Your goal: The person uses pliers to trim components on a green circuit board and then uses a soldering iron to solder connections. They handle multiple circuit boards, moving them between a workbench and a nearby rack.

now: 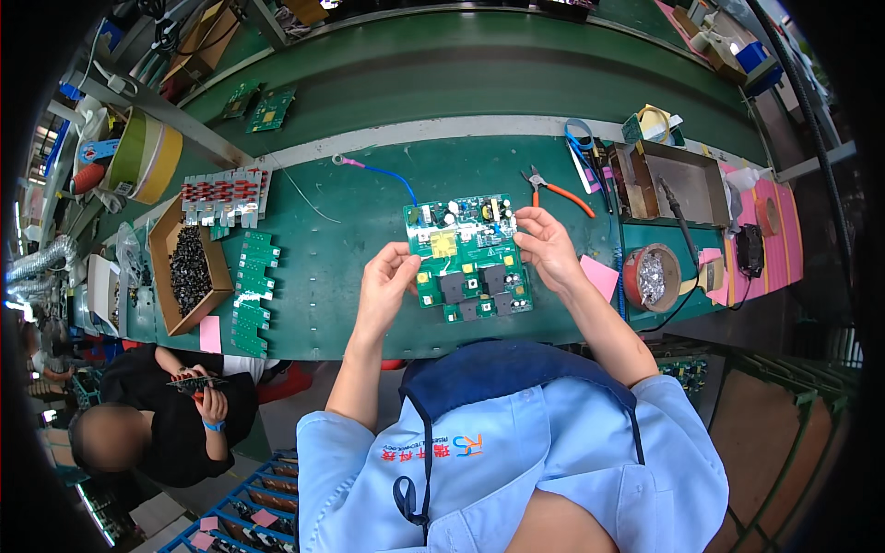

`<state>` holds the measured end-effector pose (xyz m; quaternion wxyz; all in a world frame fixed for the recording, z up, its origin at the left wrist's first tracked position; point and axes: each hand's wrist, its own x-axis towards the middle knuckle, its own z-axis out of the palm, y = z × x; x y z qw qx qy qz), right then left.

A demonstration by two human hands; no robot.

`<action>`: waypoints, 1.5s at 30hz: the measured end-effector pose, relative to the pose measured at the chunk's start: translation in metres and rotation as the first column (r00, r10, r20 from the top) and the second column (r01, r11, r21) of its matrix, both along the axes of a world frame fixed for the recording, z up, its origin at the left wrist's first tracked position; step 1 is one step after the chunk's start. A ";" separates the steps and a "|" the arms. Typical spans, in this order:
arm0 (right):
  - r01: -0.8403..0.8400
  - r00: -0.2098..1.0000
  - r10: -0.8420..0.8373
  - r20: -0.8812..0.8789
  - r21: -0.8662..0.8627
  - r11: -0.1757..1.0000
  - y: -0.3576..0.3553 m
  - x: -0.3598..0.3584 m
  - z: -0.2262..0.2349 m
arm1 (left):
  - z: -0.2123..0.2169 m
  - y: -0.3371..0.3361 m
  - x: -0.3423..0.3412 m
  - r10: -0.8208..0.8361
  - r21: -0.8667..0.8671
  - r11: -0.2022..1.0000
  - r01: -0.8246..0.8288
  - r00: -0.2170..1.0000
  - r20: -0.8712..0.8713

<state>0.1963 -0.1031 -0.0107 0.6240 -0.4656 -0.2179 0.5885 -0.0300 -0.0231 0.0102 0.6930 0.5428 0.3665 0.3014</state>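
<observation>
A green circuit board [467,259] with black blocks, yellow parts and small white components is held up over the green bench, between my two hands. My left hand [389,278] pinches its left edge with thumb and fingers. At the upper right edge, my right hand [546,241] grips the board the same way. From the board's top left corner runs a blue wire [392,173] ending in a ring terminal. Beyond the board to the right lie orange-handled cutters [558,192], their jaws pointing away from me.
Left on the bench stand a cardboard box [192,267] of small black parts, a stack of red-and-silver pieces [224,195] and green board strips [254,293]. At right are a metal tray [678,184], a round tin [651,277] and a soldering iron [678,214]. A co-worker [175,415] sits at lower left.
</observation>
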 end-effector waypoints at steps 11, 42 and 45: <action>-0.015 0.978 0.030 0.206 -0.072 0.997 -0.017 0.008 -0.006 | -0.028 -0.007 -0.005 -0.112 -0.169 0.982 0.086 0.982 -0.150; -0.003 0.828 0.053 0.558 -0.090 0.996 -0.043 0.002 -0.041 | -0.051 -0.019 0.003 -0.198 -0.105 0.980 0.170 0.902 -0.384; -0.014 0.849 0.072 0.523 -0.115 0.993 -0.043 0.002 -0.038 | -0.055 -0.019 0.002 -0.170 -0.087 0.985 0.148 0.915 -0.367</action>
